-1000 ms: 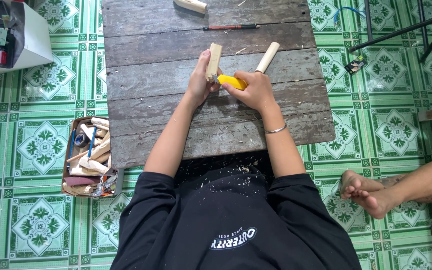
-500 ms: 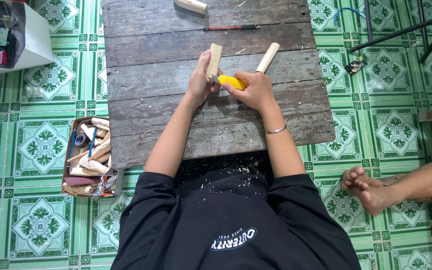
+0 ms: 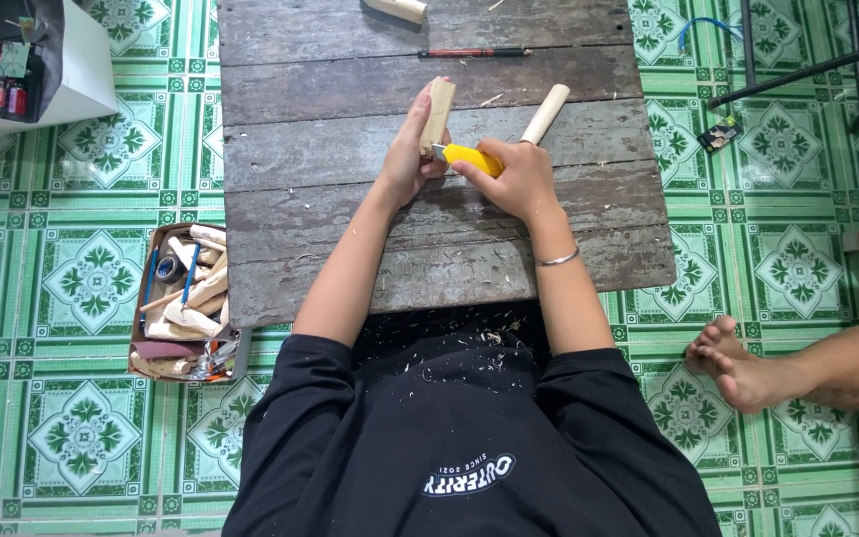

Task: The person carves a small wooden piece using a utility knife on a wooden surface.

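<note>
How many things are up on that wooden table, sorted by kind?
Pale wooden pieces: 3, one in the left hand at, one lying at, one at the far edge
Yellow-handled knife, in the right hand: 1
Red and black pencil-like stick: 1
Total: 5

Box of wood scraps (image 3: 183, 306), red pencil (image 3: 471, 52)

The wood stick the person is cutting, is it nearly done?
Hard to say. Done so far: pale shavings lie on the black shirt, so some carving has happened. In hand: the left hand grips the wood stick, and the right hand presses a yellow knife against it. Left: the stick looks blocky, and another stick lies untouched on the plank table.
</note>
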